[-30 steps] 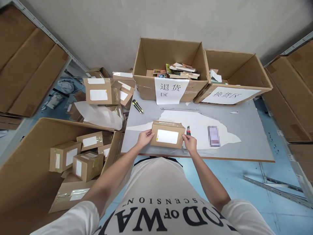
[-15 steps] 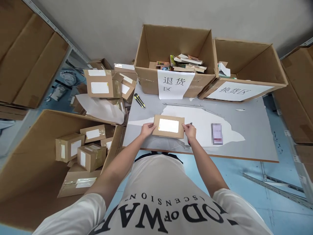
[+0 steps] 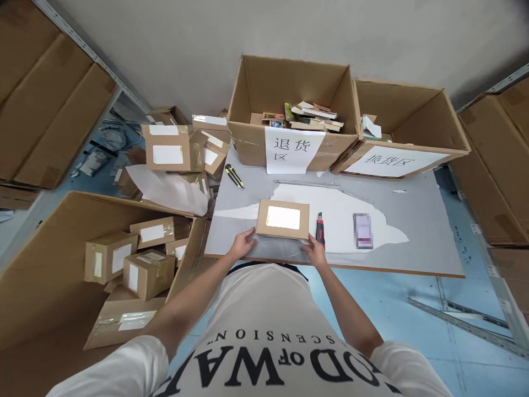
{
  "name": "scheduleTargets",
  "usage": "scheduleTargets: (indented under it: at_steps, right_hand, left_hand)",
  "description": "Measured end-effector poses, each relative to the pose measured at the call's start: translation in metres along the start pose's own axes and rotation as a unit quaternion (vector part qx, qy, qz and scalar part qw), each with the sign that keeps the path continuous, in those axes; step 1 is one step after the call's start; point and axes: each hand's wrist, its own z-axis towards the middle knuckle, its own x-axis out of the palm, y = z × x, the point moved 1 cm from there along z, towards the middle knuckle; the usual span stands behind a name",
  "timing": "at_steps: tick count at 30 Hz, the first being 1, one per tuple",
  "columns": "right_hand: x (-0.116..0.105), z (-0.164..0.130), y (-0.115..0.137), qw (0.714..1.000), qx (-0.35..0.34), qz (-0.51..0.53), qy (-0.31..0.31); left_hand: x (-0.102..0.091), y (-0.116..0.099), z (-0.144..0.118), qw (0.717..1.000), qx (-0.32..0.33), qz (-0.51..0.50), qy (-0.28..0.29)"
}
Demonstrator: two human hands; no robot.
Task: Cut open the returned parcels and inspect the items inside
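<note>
A small flat cardboard box (image 3: 263, 219) with a white label lies near the middle of the table, label side up. My left hand (image 3: 242, 243) is just off its front left corner, fingers stretched and a little apart, holding nothing. At the front right corner, my right hand (image 3: 314, 251) has its fingers loosely spread, the fingertips at or touching the box edge. Right beside those fingers a red and black utility knife (image 3: 320, 230) lies with its blade pointing away from me. Farther right rests a pinkish, blurred rectangular item (image 3: 363, 231).
A yellow and black utility knife (image 3: 235, 177) lies at the back left of the grey table (image 3: 430, 242). Behind stand two open cartons with paper signs, the left carton (image 3: 248, 146) holding books, the right carton (image 3: 454, 144) beside it. Labelled parcels fill a large carton (image 3: 45, 264) at left.
My hands have slid from the box's two sides down to its front corners, and the grip has loosened. The red and black knife now shows fully. The view has shifted slightly.
</note>
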Motion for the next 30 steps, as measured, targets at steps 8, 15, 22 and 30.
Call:
scheduleTargets:
  at_steps: [8, 15, 22, 30]
  right_hand:
    - [0.01, 0.006, 0.012, 0.998, 0.017, -0.053, -0.034]
    - [-0.001, -0.005, 0.038, 0.996, -0.01, -0.079, -0.038]
    - [-0.013, -0.007, 0.092, 0.979, -0.028, -0.165, -0.116]
    - [-0.011, 0.022, 0.101, 0.959, -0.04, -0.259, -0.103]
  left_hand:
    - [0.006, -0.006, 0.003, 0.995, 0.044, 0.094, -0.002]
    - [0.007, -0.034, -0.015, 0.986, 0.079, 0.145, -0.034]
    - [0.003, -0.087, -0.013, 0.956, 0.111, 0.237, -0.133]
    - [0.005, -0.095, 0.021, 0.968, 0.086, 0.198, -0.132]
